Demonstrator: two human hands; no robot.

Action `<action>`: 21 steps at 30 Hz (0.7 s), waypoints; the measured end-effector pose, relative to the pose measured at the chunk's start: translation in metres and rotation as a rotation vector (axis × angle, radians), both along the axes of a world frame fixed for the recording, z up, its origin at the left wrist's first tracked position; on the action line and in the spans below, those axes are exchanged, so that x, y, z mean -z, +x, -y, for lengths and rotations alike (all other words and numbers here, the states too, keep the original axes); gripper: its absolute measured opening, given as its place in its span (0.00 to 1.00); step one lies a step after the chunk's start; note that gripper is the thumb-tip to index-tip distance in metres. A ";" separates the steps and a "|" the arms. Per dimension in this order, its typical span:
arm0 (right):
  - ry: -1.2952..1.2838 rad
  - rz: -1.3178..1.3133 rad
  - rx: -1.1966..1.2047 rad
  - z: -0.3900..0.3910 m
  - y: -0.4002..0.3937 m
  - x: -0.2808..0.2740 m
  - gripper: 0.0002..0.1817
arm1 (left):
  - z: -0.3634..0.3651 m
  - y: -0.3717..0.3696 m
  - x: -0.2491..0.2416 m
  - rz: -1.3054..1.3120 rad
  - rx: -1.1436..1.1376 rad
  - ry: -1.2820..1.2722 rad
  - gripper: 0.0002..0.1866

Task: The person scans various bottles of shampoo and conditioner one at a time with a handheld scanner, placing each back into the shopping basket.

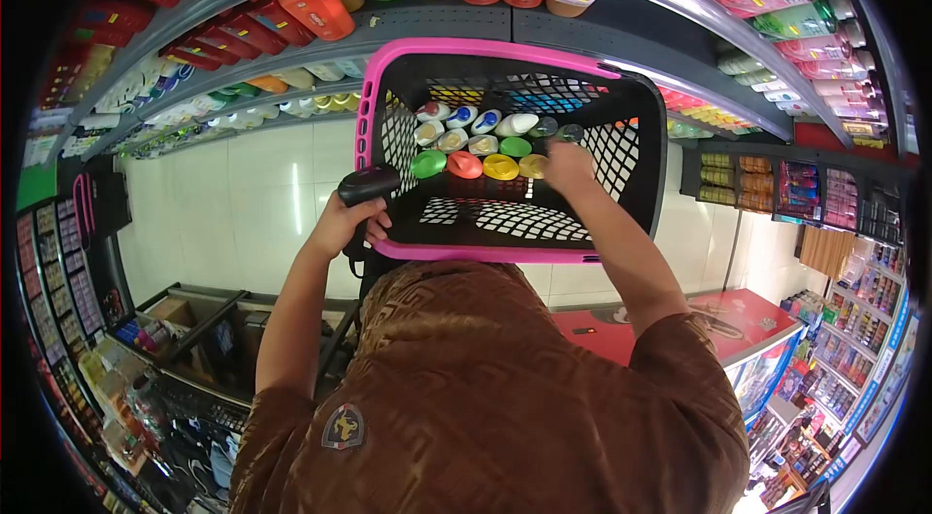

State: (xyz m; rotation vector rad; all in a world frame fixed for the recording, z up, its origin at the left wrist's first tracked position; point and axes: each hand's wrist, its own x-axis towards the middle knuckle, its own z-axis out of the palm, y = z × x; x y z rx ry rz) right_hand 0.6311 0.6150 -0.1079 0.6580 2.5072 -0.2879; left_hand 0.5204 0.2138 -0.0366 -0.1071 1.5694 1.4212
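Basket (485,49), black with a pink rim, open side up over pale floor tiles (228,179) and close in front of a dark shelf (437,26). Best kept level, with no knocks of the rim against the shelf. Inside, toward the far side, bottles in close rows, apparently upright, with bare mesh between the nearest row and the near wall. At the left end of the basket, left hand (338,225) clamped on a rounded black grip (369,184); good to hold steady there, wrist loose, to stop any swing. Over the right end of the near row, right hand (571,167) low among the bottle tops, fingers blurred and partly hidden; impossible to tell whether pinched on the olive-yellow cap (532,165) or just beside it. Reach straight down, grip below the cap rather than on it, and keep knuckles clear of the dark green caps (544,127) behind. Along the same row, yellow cap (501,166), red cap (464,165) and green cap (427,164): press gently, bases flat, to avoid toppling any neighbour.
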 end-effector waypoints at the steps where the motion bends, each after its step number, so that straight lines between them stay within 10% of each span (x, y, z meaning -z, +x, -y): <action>1: -0.149 -0.113 -0.024 0.022 -0.006 -0.004 0.22 | -0.001 0.000 -0.001 0.003 0.000 0.007 0.11; 13: -0.273 0.011 -0.386 0.193 -0.095 0.121 0.25 | 0.008 -0.009 0.012 0.092 0.116 0.089 0.16; 21: -0.299 -0.107 -0.188 0.180 -0.076 0.049 0.17 | 0.013 -0.023 0.020 0.126 0.273 0.206 0.20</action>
